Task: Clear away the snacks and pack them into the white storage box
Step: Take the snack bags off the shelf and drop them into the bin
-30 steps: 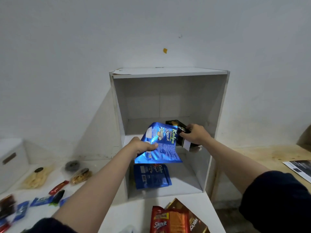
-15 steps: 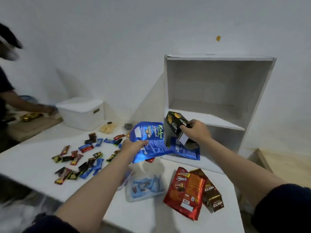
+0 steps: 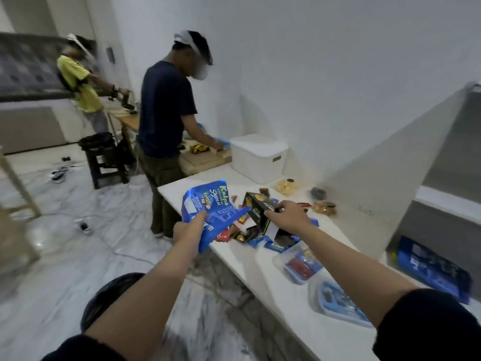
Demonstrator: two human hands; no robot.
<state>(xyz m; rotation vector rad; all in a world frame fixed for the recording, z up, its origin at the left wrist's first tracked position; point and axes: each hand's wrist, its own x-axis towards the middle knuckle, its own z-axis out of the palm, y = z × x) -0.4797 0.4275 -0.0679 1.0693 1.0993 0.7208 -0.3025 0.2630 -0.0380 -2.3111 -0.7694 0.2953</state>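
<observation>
While standing at the white table (image 3: 250, 267), holding a snack in each hand. Way past both hands, up by the wall: white storage box (image 3: 259, 158), lid on. Left hand (image 3: 191, 226) pinching the blue Kalpa bag (image 3: 210, 214) at its lower edge, held up off the table's edge. Right hand (image 3: 286, 217) curled round the black Nextar box (image 3: 260, 211), tilted, just above a scatter of small wrapped snacks (image 3: 260, 238). Nearer than the right hand, two clear trays (image 3: 335, 298) of more snacks. Bit blurry overall.
</observation>
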